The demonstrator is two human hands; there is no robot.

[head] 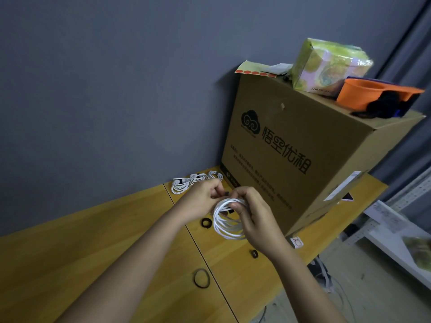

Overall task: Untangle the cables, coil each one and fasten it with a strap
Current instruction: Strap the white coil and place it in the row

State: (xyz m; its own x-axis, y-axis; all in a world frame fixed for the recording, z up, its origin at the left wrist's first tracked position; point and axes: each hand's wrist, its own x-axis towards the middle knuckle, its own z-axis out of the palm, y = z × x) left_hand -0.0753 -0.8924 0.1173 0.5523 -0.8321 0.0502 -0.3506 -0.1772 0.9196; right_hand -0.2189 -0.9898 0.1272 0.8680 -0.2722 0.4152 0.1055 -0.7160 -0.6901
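A single wide-angle camera, worn on the person's head, is looking forward and down across a wooden table (pixel 116 241), tilted so the tabletop is slanting up toward the right. It is sitting close: both forearms are entering from the bottom edge, and the left hand (pixel 200 201) and right hand (pixel 254 217) are meeting near the middle of the frame. Straight ahead it is facing a grey wall (pixel 116 78), with a cardboard box (pixel 291 148) looming at the right. The far right edge is blurring, possibly showing a white shelf (pixel 396 234). No second view is sharing the scene.
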